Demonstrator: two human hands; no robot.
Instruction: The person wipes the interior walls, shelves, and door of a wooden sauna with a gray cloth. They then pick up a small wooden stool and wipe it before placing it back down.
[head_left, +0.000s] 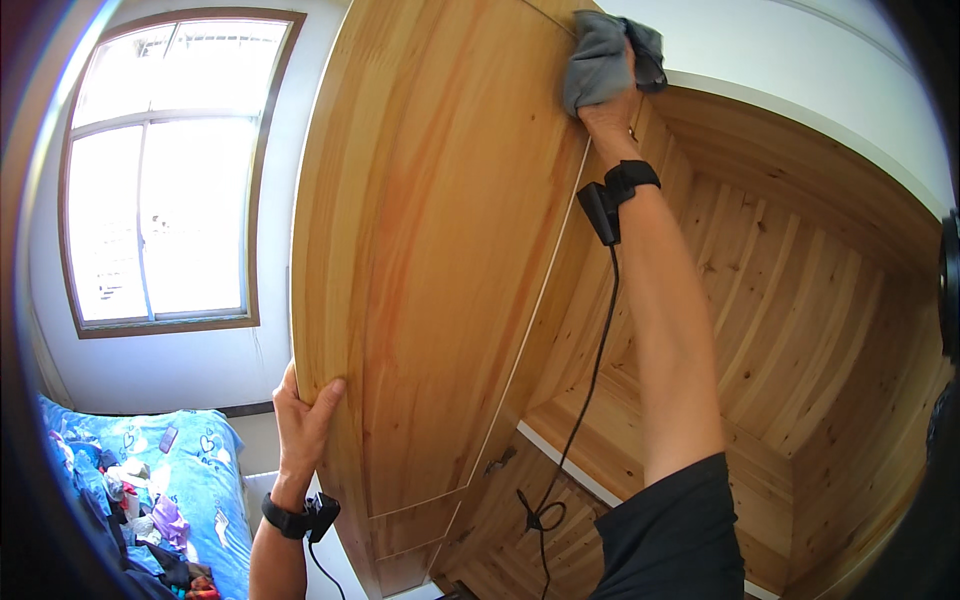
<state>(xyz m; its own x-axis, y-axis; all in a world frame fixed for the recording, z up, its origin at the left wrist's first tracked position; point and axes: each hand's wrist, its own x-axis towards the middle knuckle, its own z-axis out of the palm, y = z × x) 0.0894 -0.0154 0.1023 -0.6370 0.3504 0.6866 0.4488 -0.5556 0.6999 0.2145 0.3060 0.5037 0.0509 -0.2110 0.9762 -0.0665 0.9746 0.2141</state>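
A wooden wardrobe door (442, 255) stands swung out in front of me, its panelled face towards me. My left hand (304, 424) grips the door's outer edge low on the left, thumb on the face and the other fingers hidden behind. High up, my right hand (611, 112) holds a grey cloth (600, 64) against the top corner of the door near its hinge side. The cloth hides most of the right fingers. To the right of the door is the wooden wardrobe interior (757, 300), with a white-edged shelf (570, 465) low down.
A bed with a blue patterned blanket (202, 480) lies at the lower left, heaped with clothes (150, 510) and bearing a phone (169, 439). Behind it is a bright window (165, 180). A black cable (592, 382) hangs from the device on my right wrist, looped near the shelf.
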